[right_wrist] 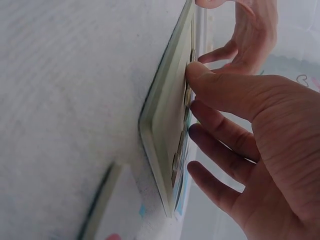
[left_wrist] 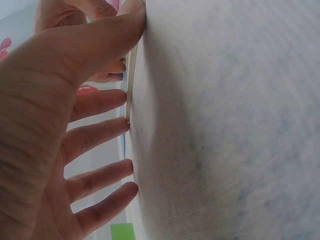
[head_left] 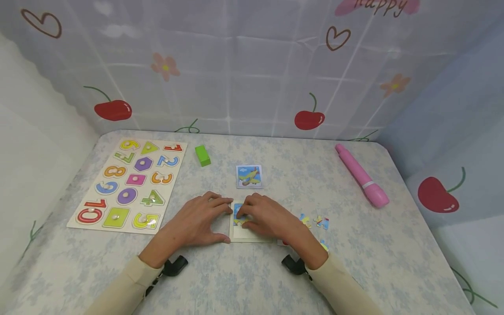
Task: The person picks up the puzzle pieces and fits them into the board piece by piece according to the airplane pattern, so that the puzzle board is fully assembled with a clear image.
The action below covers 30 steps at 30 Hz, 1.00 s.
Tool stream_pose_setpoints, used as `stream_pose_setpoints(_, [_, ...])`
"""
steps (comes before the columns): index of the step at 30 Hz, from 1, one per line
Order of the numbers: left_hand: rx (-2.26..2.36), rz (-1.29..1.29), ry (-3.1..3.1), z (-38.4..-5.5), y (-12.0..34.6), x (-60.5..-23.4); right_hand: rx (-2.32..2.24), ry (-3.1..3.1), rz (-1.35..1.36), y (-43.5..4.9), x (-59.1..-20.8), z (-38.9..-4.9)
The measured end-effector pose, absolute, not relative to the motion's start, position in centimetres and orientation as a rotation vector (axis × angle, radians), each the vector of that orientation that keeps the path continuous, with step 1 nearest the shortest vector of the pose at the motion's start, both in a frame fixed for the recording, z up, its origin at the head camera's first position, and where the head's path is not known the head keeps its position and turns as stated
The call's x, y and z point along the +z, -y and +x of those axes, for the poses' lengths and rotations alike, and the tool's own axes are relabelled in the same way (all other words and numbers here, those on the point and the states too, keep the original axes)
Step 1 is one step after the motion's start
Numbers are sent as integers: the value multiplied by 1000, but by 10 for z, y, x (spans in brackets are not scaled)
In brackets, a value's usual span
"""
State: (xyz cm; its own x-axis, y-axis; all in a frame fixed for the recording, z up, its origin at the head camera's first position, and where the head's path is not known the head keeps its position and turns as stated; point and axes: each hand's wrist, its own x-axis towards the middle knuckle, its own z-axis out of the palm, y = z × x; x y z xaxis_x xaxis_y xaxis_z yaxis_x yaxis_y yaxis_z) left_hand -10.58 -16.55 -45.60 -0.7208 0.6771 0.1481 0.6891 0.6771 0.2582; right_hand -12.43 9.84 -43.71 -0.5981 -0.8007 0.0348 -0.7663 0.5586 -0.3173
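A small cream puzzle tray (head_left: 246, 239) lies in front of me, partly filled with blue and yellow jigsaw pieces (head_left: 237, 211). At its left edge, my left hand (head_left: 197, 221) touches it with the thumb and fingertips, the fingers spread and fairly straight. Over the tray is my right hand (head_left: 269, 214); in the right wrist view its thumb and loosely bent fingers (right_wrist: 220, 187) touch the pieces. Whether it pinches any single piece is not visible. Above the tray lies a square airplane picture (head_left: 249, 176). Loose jigsaw pieces (head_left: 323, 222) are scattered right of the tray, some behind my right forearm.
A number and shape peg board (head_left: 131, 192) takes up the table's left side. Near its top right corner sits a green block (head_left: 202, 155). A pink wand-like object (head_left: 360, 174) lies at the back right. Patterned curtains (head_left: 236, 78) border the table.
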Motion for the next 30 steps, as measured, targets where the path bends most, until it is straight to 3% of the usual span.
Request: stream_pose_setpoints(30, [-451, -1128, 2893, -104, 164, -453, -652, -2699, -1105, -137, -429, -126])
